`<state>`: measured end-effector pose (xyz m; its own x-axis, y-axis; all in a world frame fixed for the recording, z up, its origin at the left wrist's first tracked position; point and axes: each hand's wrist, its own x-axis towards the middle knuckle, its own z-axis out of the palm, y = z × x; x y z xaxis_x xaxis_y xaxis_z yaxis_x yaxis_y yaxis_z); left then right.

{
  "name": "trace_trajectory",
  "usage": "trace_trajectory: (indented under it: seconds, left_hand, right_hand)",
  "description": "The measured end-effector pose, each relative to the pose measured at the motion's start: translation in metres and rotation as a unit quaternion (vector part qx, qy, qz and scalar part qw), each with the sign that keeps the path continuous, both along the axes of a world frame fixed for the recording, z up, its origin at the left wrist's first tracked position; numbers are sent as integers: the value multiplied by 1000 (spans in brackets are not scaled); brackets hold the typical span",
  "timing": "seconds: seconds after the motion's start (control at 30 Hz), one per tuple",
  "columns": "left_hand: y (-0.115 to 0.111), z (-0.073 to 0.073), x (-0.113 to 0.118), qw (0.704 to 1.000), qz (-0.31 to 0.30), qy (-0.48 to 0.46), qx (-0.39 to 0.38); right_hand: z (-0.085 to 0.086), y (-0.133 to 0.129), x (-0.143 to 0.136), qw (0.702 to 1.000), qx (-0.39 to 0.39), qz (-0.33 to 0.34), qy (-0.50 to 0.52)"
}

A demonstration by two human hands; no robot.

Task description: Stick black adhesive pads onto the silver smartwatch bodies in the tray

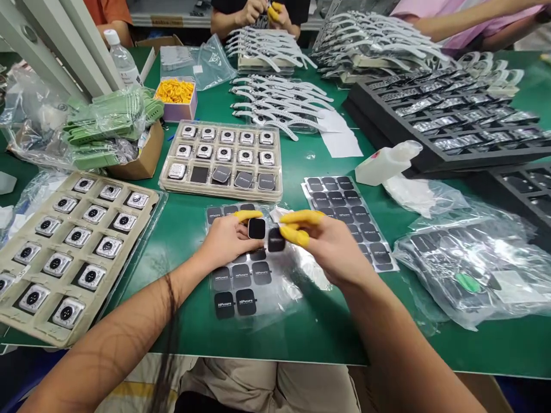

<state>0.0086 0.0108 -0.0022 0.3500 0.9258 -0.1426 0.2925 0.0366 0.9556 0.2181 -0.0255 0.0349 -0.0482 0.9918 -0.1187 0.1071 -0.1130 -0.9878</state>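
My left hand is closed round a smartwatch body, its black screen facing me. Yellow finger cots cover some fingertips on both hands. Just to the right, my right hand pinches a black square film sticker beside the watch body, apart from it. A crumpled white wipe shows by the right fingertips; whether they hold it too is unclear. Under both hands lies a clear sheet of black stickers with white lettering, some of its places bare. Another sticker sheet lies to the right.
Trays of watch bodies stand at left and behind my hands. Around them are a box of yellow finger cots, white straps, a white squeeze bottle, a black foam tray and bagged parts. Co-workers sit across the table.
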Motion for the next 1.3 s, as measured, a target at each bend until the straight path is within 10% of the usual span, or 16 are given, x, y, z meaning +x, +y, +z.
trace_trajectory:
  seconds: [0.3, 1.3]
  left_hand:
    - [0, 3, 5, 996, -3, 84, 39]
    - [-3, 6, 8, 996, 4, 78, 53]
  right_hand:
    - [-34, 26, -27, 985, -99, -50, 129]
    - [-44, 23, -28, 993, -52, -43, 92]
